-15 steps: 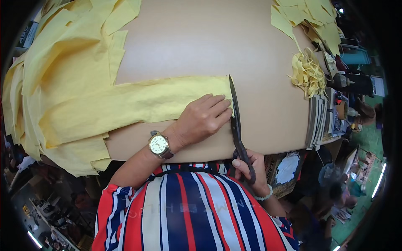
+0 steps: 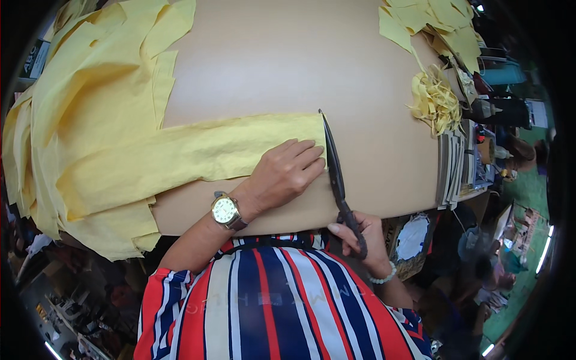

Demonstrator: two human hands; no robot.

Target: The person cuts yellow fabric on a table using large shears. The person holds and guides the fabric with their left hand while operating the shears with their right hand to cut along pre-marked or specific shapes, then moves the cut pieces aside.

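Observation:
A long strip of yellow leather-like sheet [image 2: 198, 151] lies across the tan table, its left end on a heap of the same yellow material. My left hand [image 2: 287, 172] rests on the strip near its right end, fingers lying over it and pressing it down. My right hand [image 2: 363, 237] grips a pair of dark scissors [image 2: 333, 159] by the handles at the table's front edge. Their blades look closed together and run along the strip's short right edge, with the tips at its far corner. Part of the handles is hidden by my fingers.
Layered yellow sheets [image 2: 108, 72] cover the table's left side. At the far right are yellow pieces [image 2: 432, 15] and a tangle of thin yellow offcuts [image 2: 437, 99]. A stack of grey strips [image 2: 450, 171] stands at the right edge, beside bottles and a tape roll.
The whole view has shifted slightly. The scissors lie at nearly the same place along the strip's right edge, and my right thumb sits a little straighter. My left hand keeps its place on the strip.

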